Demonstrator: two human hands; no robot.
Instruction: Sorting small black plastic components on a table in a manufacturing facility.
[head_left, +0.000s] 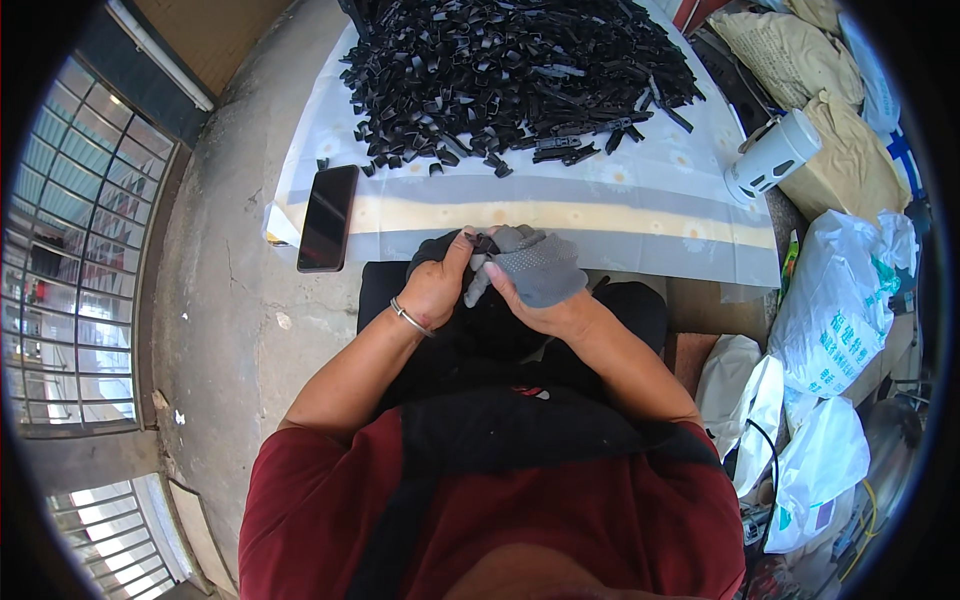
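My two hands meet at the near edge of the table, above my lap. Between their fingertips is a small dark plastic piece (482, 243), mostly covered by the fingers. My left hand (436, 287) is closed, its thumb pressed against the piece; something dark covers its far fingers. A grey dotted glove (545, 268) with the thumb bare is on my right hand (527, 285), which is curled round the piece from the other side. Farther off, a big heap of black plastic pieces (520, 85), some curved and some long, spreads over the table.
A dark phone (327, 218) lies at the left of the flowered tablecloth (600, 222). On the right edge stands a white tumbler (775, 155). Sacks (835, 170) and white plastic bags (835, 300) crowd the right side. Concrete floor (225, 270) and a barred window (85, 240) are left.
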